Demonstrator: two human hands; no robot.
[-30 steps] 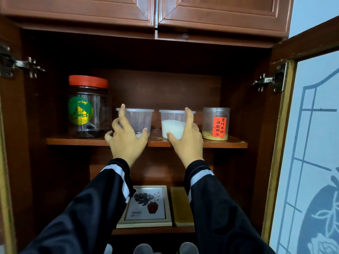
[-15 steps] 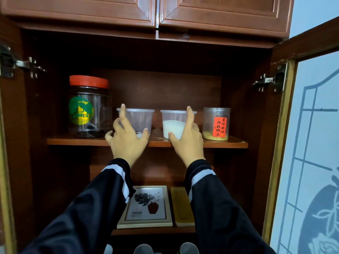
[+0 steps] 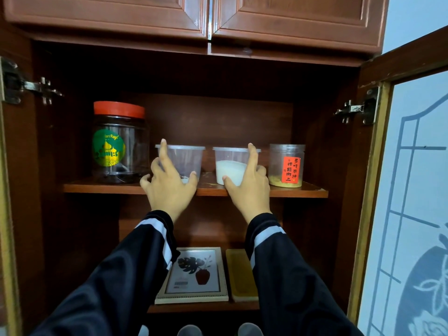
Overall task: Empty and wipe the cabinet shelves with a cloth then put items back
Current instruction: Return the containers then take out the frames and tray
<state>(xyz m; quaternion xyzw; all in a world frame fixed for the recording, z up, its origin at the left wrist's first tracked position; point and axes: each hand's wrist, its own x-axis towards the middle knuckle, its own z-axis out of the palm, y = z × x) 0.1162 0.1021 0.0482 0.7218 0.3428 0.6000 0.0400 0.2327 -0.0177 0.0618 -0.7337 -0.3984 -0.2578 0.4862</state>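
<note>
Dark red-brown wood lines the open cabinet (image 3: 218,117), and two closed doors (image 3: 109,13) sit above it. The glass-panelled door (image 3: 412,190) on the right is swung wide, with a metal hinge (image 3: 356,110) at its top corner. On the upper shelf (image 3: 97,189) four containers stand in a row. At the far left is a big clear jar (image 3: 118,146) with a red lid and a green and yellow label. Next come a clear tub (image 3: 186,158) holding only a little pale stuff at the bottom, and a second tub (image 3: 230,166) about half full of white powder. At the far right stands a small jar (image 3: 286,166) with a red label and a yellow layer at its base. Both arms, in black sleeves (image 3: 135,263) with white stripes, reach up to the two tubs. The left hand (image 3: 169,190) is spread in front of the first tub, its forefinger straight up by the left rim and its thumb low at the tub's right side. Its grip is open, not closed around the tub. The right hand (image 3: 252,190) frames the powder tub in the same way, with the thumb at the tub's lower front and the forefinger up along its right side by the lid. This grip is open too. Whether the fingers press the plastic cannot be told. Both tubs stand upright on the shelf. On the lower shelf (image 3: 194,307) a framed leaf picture (image 3: 194,277) lies flat, with a yellow block (image 3: 241,275) just to its right.
</note>
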